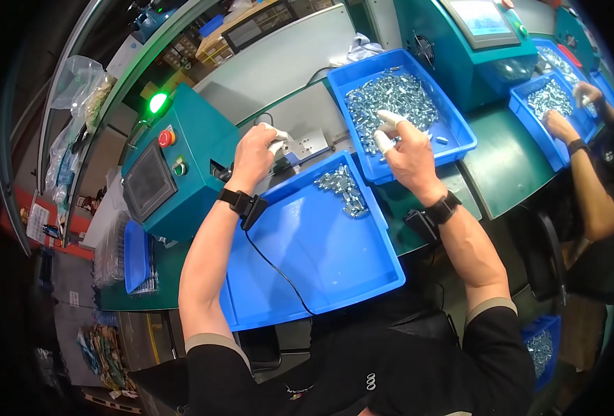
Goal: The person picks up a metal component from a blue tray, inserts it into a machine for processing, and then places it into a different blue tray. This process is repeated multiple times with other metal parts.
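Note:
My left hand (255, 156), with white covers on its fingertips, is closed in a pinch beside a metal fixture block (308, 145); whatever lies between the fingertips is too small or hidden to make out. Over the right-hand blue tray (456, 154) reaches my right hand (412, 154). Its covered thumb and forefinger are apart, with nothing visible between them. Just beyond those fingers lies a heap of small shiny metal parts (390, 97). A larger blue tray (321, 256) sits nearest me, with a smaller cluster of metal parts (345, 191) in its far right corner.
At the left stands a teal machine (199, 128) with a dark screen, a red button (167, 138) and a lit green lamp (158, 103). Another teal machine (453, 55) rises behind the parts tray. At right, another person's hands (560, 125) work over a blue tray (529, 114).

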{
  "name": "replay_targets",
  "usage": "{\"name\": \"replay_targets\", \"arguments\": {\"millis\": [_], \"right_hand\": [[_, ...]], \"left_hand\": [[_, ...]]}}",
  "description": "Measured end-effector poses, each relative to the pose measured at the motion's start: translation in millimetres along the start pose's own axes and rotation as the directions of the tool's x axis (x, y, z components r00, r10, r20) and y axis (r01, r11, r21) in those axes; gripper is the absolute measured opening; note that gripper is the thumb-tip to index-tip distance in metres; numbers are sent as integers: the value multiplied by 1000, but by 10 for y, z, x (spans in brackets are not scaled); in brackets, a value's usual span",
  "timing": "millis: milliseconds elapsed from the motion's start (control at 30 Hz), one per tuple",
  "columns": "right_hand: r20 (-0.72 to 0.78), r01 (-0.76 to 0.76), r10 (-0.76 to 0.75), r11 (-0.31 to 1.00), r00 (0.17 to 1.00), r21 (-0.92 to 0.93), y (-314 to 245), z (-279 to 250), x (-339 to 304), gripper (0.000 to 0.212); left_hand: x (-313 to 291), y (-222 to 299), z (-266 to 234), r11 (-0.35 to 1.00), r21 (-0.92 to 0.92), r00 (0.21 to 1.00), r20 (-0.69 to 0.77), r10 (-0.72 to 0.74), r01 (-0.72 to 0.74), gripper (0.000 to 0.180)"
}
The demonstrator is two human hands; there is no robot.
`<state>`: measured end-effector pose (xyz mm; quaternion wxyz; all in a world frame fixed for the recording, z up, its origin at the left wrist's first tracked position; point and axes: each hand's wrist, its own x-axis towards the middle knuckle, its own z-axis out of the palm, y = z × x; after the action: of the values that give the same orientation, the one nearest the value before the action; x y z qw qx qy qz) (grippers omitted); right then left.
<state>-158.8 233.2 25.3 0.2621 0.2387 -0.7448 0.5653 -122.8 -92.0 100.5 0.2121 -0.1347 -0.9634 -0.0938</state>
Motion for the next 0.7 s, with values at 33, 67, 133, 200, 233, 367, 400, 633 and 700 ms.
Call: {"name": "replay_targets", "arguments": {"millis": [33,67,133,200,233,367,400,633,700], "right_hand": [[-4,6,-6,1000,1000,-11,10,3,-9,38],[-4,11,-11,1000,1000,-12,16,6,-12,38],[-16,19,-19,1000,1000,7,14,18,-7,38],[-17,39,-39,999,999,19,6,33,-4,38],[-1,46,-46,999,999,-17,8,34,-17,38],[84,46,-40,996,996,-78,33,-31,-15,37],[124,13,-4,998,992,-69,31,-30,-30,36],[486,-455,281,844,828,286,-175,153,212,43],[639,-562,313,795,703,229,-410,310,281,50]], "left_hand": [[-14,6,3,1000,7,1000,3,-1,0,17],[-22,23,0,1000,14,1000,4,-1,1,16],[-45,33,3,999,39,999,-11,33,-33,16],[-86,51,-28,991,92,995,-31,99,-96,16],[-120,66,-45,991,96,995,-45,94,-90,16],[-434,236,-119,984,120,985,-92,143,-132,15],[-608,288,-168,992,23,991,-42,128,-127,18],[-1729,345,-325,984,-141,918,394,-41,105,27],[-1884,330,-369,988,-113,929,366,-60,108,27]]}}
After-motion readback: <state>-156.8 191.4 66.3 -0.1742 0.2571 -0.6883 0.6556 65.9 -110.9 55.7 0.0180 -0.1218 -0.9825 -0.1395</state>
